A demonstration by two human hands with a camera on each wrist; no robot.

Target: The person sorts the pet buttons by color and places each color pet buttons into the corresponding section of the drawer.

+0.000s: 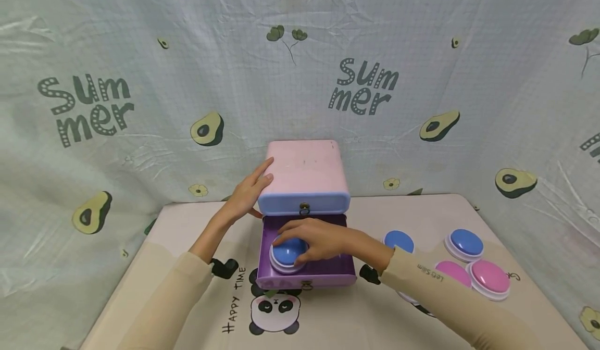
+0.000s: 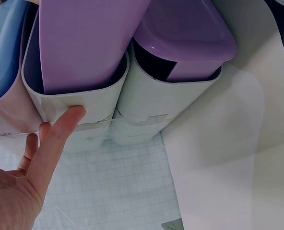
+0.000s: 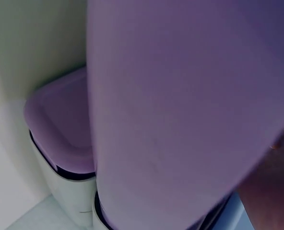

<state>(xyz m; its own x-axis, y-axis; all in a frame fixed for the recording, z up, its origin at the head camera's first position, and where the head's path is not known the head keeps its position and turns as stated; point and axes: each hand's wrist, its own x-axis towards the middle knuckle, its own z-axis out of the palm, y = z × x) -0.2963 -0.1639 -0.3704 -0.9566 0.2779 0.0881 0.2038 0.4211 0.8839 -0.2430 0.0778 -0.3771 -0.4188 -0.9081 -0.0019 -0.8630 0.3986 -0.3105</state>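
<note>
In the head view, a small chest of drawers point(image 1: 304, 167) with a pink top stands against the curtain. One purple drawer point(image 1: 307, 281) is pulled out below the blue-fronted top drawer point(image 1: 323, 204). My right hand point(image 1: 316, 238) reaches into it, thumb and fingers spread around a blue dome push button point(image 1: 287, 251) with a white base. My left hand point(image 1: 246, 196) rests its outstretched fingers along the chest's left side. In the left wrist view, its index finger point(image 2: 60, 136) touches the white casing beside the pulled-out drawer. The right wrist view is mostly filled by the purple drawer wall point(image 3: 180, 120).
Right of the chest lie more dome buttons: a blue one point(image 1: 398, 239), another blue one point(image 1: 466, 243), a pink one point(image 1: 453, 273) and a second pink one point(image 1: 490, 278). My right sleeve partly covers some. A lower purple drawer point(image 2: 190, 28) is slightly out. A printed curtain point(image 1: 281, 95) hangs behind.
</note>
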